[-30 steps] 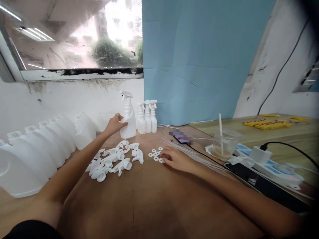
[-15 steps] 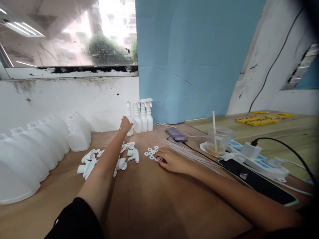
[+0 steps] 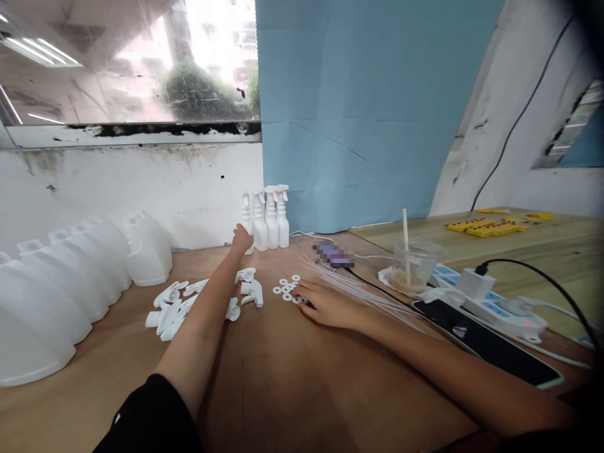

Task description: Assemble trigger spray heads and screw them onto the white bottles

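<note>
Centre frame: left hand apparently steadies spray bottle upright; right hand, fingers curled, covers some washers. Either pinch, I cannot tell.

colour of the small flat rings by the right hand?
The small flat rings are white, clearest in the head view.

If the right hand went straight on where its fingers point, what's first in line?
Probably the white rings just ahead of the right hand; its fingers may already touch one. White spray heads lie beyond.
</note>
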